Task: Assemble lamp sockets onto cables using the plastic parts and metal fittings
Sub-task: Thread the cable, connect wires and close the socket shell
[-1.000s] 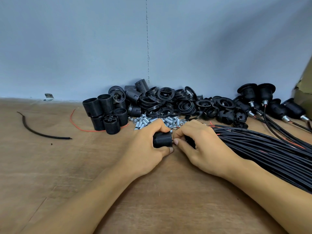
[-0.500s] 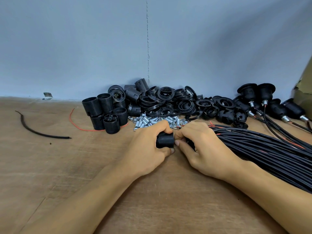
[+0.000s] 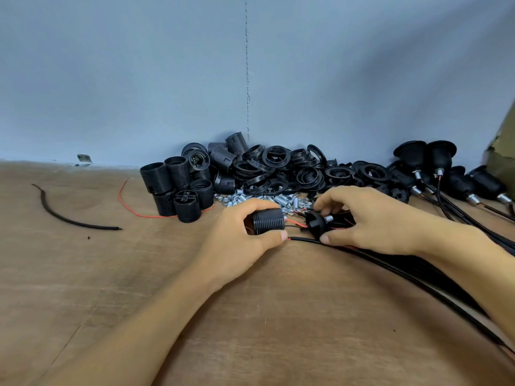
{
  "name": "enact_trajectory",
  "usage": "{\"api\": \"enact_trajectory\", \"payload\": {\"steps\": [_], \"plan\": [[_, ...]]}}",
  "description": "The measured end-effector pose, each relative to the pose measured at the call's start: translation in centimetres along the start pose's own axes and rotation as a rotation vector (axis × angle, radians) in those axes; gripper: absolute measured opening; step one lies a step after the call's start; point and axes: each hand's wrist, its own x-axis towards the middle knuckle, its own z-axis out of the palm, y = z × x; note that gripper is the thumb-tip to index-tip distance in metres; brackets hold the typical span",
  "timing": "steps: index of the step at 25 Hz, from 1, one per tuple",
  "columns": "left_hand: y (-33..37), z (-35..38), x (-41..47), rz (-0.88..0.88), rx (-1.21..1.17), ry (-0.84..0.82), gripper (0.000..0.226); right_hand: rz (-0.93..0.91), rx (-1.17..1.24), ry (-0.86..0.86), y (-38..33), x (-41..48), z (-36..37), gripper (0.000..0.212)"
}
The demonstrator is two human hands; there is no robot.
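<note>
Lamp socket, two parts, at mid-bench (image 3: 117, 288), just near of the parts stock.

Location: threaded barrel (image 3: 269, 220) on the left, lying on its side. The cap (image 3: 316, 224) is just to its right. The two are apart and joined only by thin red and black wires (image 3: 295, 223).

Hold: the left hand (image 3: 242, 238) grips the barrel, fingers curled over the top and thumb underneath. The right hand (image 3: 373, 221) pinches the cap between its thumb below and its fingers above.

Handling (judged): light, rigid plastic. The ribbed wall should give a sure grip, so the barrel is best taken round its middle and the cap by its rim. The wires look soft and thin, are likely to get nipped when the parts close, and are not a place to pull.

Appearance: matt black throughout. The barrel is ridged along its full length. The cap is domed, with a short bright metal fitting (image 3: 328, 218) at its right end.

Nearby:
- cable bundle (image 3: 418, 270) running off to the near right
- loose barrels (image 3: 178, 185)
- black rings (image 3: 278, 162)
- heap of metal fittings (image 3: 281, 201)
- finished sockets (image 3: 434, 162) at the far right
</note>
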Motion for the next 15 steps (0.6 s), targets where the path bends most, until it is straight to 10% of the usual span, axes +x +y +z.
{"api": "enact_trajectory", "payload": {"steps": [9,15], "plan": [[0.8,-0.2,-0.1,-0.040,-0.252,-0.033,0.033,-0.151,0.241,0.219,-0.6,-0.1,1.1,0.022],[1.3,0.1,0.0,-0.156,-0.226,-0.030,0.047,-0.234,-0.005,0.291,-1.7,-0.2,1.9,0.003]]}}
